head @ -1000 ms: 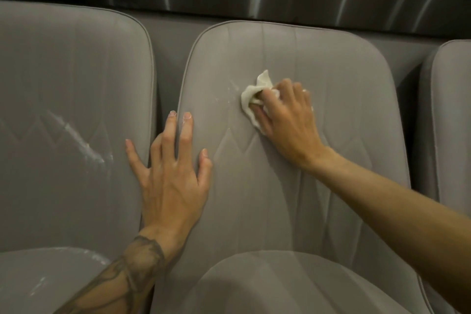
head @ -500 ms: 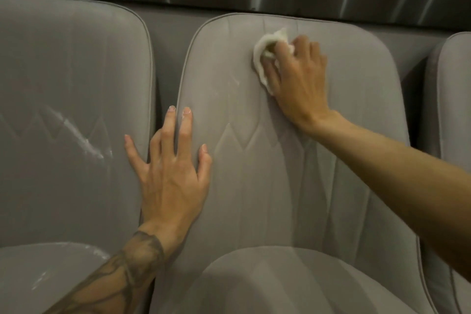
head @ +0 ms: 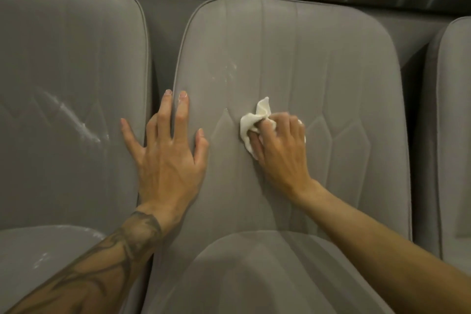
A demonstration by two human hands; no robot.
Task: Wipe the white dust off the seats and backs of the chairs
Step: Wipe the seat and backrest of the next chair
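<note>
Head view: cloth (head: 248,126) on chair back (head: 293,53)

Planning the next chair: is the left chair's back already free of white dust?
No, a white dust streak crosses the left chair back, while the right hand holds the cloth on the middle chair back.

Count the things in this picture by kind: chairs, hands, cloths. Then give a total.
Chairs: 3 (left chair, middle chair, right chair)
Hands: 2 (left hand, right hand)
Cloths: 1 (white cloth)
Total: 6
</note>
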